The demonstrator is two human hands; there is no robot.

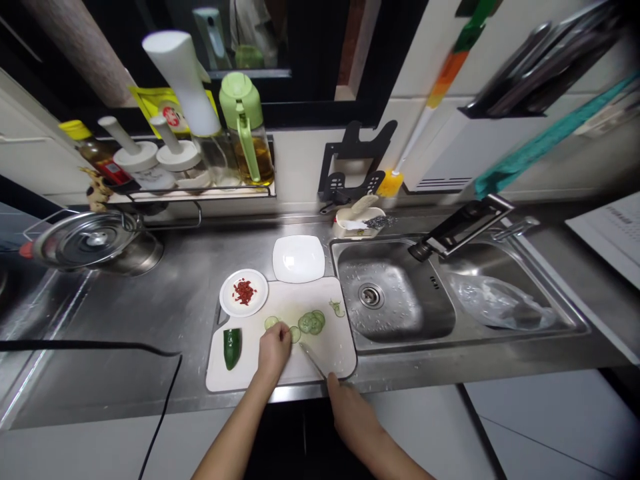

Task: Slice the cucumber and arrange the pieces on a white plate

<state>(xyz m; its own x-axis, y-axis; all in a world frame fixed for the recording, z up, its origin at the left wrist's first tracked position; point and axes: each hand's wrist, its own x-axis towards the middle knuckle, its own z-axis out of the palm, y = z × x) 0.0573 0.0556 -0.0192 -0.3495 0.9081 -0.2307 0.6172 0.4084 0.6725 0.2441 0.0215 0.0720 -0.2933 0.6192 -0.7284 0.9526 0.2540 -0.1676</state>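
Note:
On the white cutting board [285, 303], my left hand [274, 345] has its fingers pinched at the edge of a thin cucumber slice [295, 334]. My right hand [351, 408] grips a knife [314, 362] by its handle, the blade pointing up and left toward that slice. Another slice [271, 323] lies just behind my left hand. A small overlapping pile of cucumber slices [311, 323] sits right of it, with green trimmings [337, 308] farther right. The uncut cucumber piece [232, 349] rests at the board's left side.
A round plate [231, 305] with chopped red bits overlaps the board's upper left corner. Behind the board stands a square white plate [299, 259]. The steel sink [395, 313] adjoins on the right. A lidded pot [135, 250] stands at left; a black cable [170, 393] crosses the counter.

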